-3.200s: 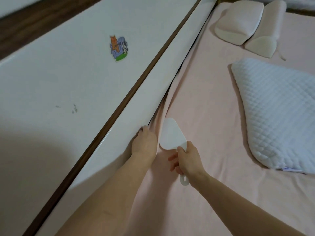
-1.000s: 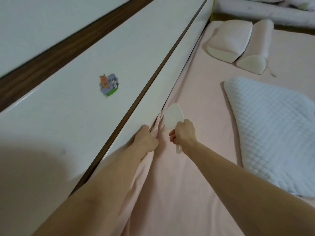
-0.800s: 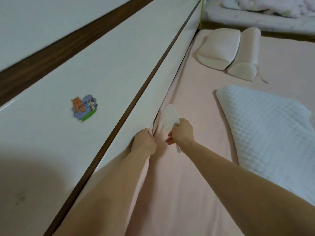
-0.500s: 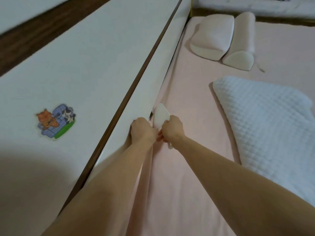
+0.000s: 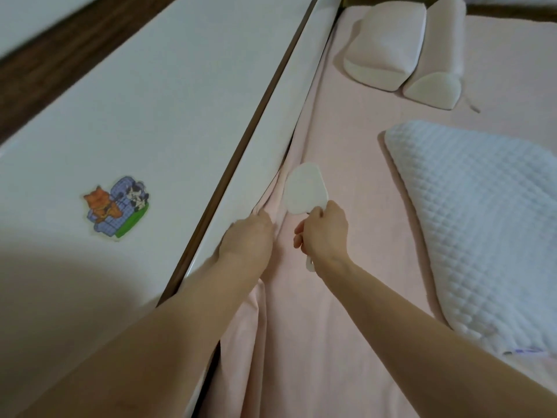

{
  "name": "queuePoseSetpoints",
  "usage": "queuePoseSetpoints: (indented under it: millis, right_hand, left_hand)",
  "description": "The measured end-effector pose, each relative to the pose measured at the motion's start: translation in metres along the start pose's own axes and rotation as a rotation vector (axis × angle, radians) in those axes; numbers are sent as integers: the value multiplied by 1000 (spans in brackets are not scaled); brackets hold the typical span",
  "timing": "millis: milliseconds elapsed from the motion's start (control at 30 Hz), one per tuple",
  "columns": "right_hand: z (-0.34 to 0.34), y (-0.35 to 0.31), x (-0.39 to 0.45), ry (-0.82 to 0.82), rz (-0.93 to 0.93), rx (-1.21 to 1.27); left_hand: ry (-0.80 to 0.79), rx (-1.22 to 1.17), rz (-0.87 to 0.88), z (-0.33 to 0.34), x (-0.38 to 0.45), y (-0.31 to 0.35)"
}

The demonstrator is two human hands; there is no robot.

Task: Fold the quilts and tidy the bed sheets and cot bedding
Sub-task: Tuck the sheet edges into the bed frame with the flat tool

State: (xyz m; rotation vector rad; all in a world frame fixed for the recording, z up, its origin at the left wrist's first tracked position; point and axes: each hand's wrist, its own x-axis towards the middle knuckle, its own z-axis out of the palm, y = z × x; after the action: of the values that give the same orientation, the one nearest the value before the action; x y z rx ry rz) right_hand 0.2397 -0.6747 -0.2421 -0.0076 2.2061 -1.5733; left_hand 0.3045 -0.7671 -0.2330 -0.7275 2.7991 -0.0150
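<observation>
A pink bed sheet [image 5: 346, 176] covers the mattress and bunches in folds along the white side board [image 5: 265, 137] of the bed. My left hand [image 5: 247, 236] grips the gathered edge of the sheet right at the gap beside the board. My right hand [image 5: 324, 229] holds the handle of a flat white paddle-shaped tool [image 5: 304, 191], whose blade lies on the sheet a little away from the gap.
A white quilted pillow [image 5: 482, 218] lies on the right of the bed. Two pink foam bolsters [image 5: 404, 46] sit at the far end. A cartoon sticker [image 5: 116, 206] marks the white panel on the left, with a dark wooden strip behind.
The paddle's blade has come out from the gap and now lies on the sheet. My left hand keeps its hold on the sheet's edge. The view shifted slightly.
</observation>
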Motion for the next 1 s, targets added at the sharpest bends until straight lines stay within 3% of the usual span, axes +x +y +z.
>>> queuePoseSetpoints:
  millis: [167, 433, 600, 867, 1000]
  right_hand:
    - [0, 4, -9, -4, 36, 12]
    - [25, -11, 18, -115, 126, -105]
    - [45, -16, 46, -233, 110, -239]
    - [66, -9, 71, -379, 123, -367]
    - [60, 4, 51, -479, 182, -441]
  left_hand:
    - [178, -181, -122, -14, -9, -4]
    - [126, -201, -124, -23, -4, -3]
    - [86, -188, 7, -14, -3, -5]
    - [-76, 88, 43, 23, 13, -2]
    - [-123, 48, 66, 37, -9, -1]
